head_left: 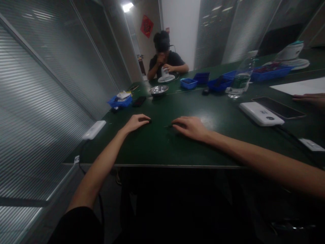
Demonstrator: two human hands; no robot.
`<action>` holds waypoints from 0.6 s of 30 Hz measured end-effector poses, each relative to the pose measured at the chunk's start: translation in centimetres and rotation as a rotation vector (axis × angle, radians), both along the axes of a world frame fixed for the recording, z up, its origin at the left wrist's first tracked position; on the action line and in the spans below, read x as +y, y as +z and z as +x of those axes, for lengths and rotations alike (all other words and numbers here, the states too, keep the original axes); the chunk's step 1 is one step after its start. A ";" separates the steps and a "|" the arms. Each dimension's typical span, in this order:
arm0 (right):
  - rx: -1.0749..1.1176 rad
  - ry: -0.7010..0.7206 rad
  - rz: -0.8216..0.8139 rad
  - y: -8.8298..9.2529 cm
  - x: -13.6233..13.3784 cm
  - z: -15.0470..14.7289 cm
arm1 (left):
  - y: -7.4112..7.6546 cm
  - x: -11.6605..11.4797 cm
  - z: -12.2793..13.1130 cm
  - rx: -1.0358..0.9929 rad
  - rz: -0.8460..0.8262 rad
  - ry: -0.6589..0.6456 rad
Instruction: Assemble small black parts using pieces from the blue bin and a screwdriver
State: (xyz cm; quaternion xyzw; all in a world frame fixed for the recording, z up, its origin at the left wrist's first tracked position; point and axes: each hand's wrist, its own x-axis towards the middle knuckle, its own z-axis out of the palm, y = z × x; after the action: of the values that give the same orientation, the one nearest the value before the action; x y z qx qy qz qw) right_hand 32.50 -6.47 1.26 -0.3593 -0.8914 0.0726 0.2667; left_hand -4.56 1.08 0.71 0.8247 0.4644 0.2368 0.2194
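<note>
1. The grip of the right hand [191, 127] pinches a thin dark tool [170, 126], its fine tip pointing left over the near part of the green surface [157, 149]; whether the tip touches down, I cannot tell.
2. The grip of the left hand [137, 122] pinches a small dark piece [150, 121], near the tool's tip but apart from it.
3. A white device [94, 130] lies at the left edge; a white power bank [261, 114] lies to the right, just beside a dark phone [281, 107].
4. Farther right, a clear bottle [240, 83] stands upright.
5. Beyond the hands sits a metal bowl [158, 90].
6. At the far end, another person [175, 59] sits.
</note>
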 end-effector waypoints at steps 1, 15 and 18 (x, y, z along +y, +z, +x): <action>0.005 0.002 0.005 0.0 0.0 0.0 | 0.1 -0.4 1.1 -0.005 -0.005 -0.065; -0.005 -0.005 0.048 -0.1 -0.1 0.1 | -0.2 -2.6 5.6 -0.024 0.068 -0.315; -0.005 -0.008 0.041 0.1 -0.2 0.1 | -0.2 -2.8 5.9 -0.049 0.040 -0.323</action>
State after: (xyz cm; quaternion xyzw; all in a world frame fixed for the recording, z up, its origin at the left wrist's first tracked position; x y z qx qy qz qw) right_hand 32.60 -6.67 1.35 -0.3574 -0.8920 0.0522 0.2719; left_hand 1.29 -1.76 0.50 0.8868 0.3154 0.2277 0.2495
